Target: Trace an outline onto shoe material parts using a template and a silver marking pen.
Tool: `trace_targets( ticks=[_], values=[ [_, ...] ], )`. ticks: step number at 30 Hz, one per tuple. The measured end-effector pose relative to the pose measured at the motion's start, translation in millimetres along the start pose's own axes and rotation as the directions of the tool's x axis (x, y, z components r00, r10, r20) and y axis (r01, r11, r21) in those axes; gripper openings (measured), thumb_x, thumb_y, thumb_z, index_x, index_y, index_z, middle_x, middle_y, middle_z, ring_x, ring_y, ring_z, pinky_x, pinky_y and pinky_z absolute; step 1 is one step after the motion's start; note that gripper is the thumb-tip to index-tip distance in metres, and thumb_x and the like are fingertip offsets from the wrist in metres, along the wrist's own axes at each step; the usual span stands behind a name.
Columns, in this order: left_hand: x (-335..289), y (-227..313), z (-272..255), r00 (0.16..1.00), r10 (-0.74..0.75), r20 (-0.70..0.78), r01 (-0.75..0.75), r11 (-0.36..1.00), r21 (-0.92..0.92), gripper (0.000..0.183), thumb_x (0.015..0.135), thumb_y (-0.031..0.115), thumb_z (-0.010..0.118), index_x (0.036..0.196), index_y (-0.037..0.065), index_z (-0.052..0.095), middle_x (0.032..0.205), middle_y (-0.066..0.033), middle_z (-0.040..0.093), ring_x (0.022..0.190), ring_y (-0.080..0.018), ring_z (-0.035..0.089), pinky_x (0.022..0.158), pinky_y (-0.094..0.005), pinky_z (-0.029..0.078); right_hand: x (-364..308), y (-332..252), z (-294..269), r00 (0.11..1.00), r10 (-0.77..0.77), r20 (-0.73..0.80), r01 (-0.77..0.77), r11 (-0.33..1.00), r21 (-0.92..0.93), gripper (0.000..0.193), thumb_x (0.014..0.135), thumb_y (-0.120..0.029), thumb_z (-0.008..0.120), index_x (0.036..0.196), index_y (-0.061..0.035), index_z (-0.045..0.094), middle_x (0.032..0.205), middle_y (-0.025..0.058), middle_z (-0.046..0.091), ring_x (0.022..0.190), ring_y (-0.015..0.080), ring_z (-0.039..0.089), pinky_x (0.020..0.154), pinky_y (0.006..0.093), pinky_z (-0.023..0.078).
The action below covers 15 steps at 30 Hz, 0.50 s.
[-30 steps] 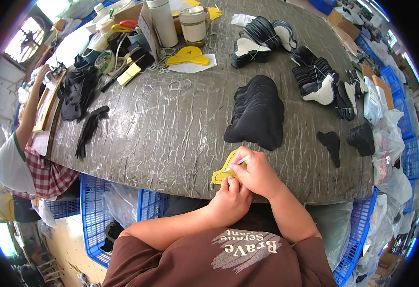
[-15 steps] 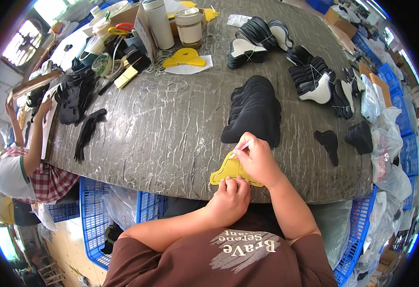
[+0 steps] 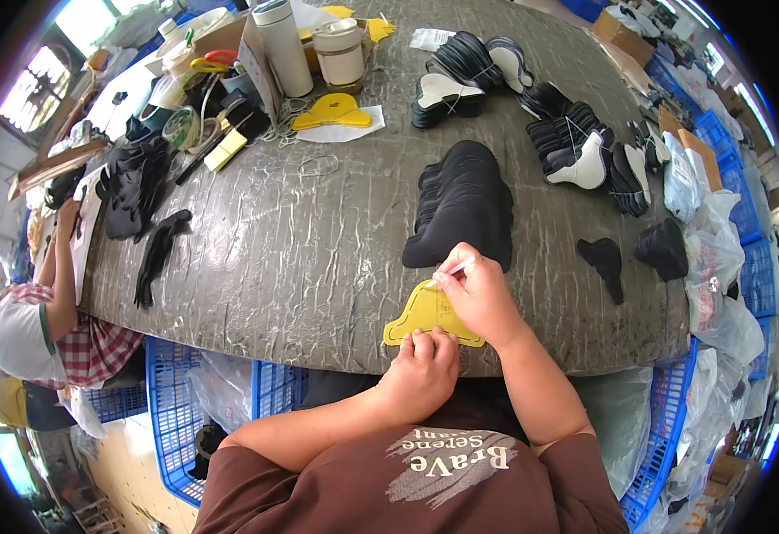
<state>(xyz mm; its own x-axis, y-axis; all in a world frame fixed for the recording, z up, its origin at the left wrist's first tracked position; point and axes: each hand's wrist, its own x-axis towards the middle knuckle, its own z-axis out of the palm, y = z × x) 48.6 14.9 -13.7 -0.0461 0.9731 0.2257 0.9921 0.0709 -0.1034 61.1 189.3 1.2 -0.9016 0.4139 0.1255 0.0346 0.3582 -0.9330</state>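
Note:
A flat yellow template [image 3: 418, 310] with slots along its outline lies on the near edge of the table. The curled fingers of my left hand [image 3: 423, 369] press down on its near edge. A slim white pen [image 3: 462, 265] is pinched in my right hand [image 3: 481, 303], its tip at the template's upper edge. My right hand covers the template's right part. Just beyond stands a fanned stack of black fabric pieces [image 3: 461, 205], apart from my left hand and close to my right fingertips.
Tied bundles of black and white pieces [image 3: 576, 147] lie at the far right, with loose black pieces [image 3: 603, 265] nearer. Another yellow template [image 3: 334, 111], a white tumbler [image 3: 283, 49] and a jar [image 3: 340, 53] stand far left. A co-worker [image 3: 33, 329] works at the left. Blue baskets [image 3: 171, 418] sit below the edge.
My right hand and the pen tip have shifted slightly along the template's upper edge. My left hand keeps its place on the template. The co-worker's arms have moved. The whole view has shifted a little.

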Motion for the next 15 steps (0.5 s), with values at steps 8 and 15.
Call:
trace_targets(
  ticks=[8,15],
  values=[
    [1.0,-0.2,0.1,1.0,0.005,-0.012,-0.005,1.0,-0.001,0.042,0.078,0.016,0.057,0.113,-0.007,0.063,0.109,-0.0246,0.06,0.088,-0.0374,0.06,0.076,-0.0441,0.056,0.3,9.9,-0.6,0.996,-0.075,-0.056,0.071,0.995,-0.075,0.012,0.088,0.004,0.061,0.083,0.0011,0.051,0.075,0.0099,0.064,0.071,0.0144,0.068,0.063,0.0277,0.053],
    [1.1,-0.5,-0.6,1.0,0.008,0.003,-0.008,1.0,-0.001,0.042,0.078,0.016,0.057,0.114,-0.007,0.063,0.109,-0.0244,0.06,0.088,-0.0381,0.06,0.076,-0.0444,0.056,-5.4,10.0,-6.5,0.994,-0.025,-0.11,0.013,0.994,-0.111,0.012,0.089,0.003,0.06,0.084,-0.0005,0.05,0.073,0.0097,0.063,0.069,0.0151,0.068,0.063,0.0278,0.054]
  ],
)
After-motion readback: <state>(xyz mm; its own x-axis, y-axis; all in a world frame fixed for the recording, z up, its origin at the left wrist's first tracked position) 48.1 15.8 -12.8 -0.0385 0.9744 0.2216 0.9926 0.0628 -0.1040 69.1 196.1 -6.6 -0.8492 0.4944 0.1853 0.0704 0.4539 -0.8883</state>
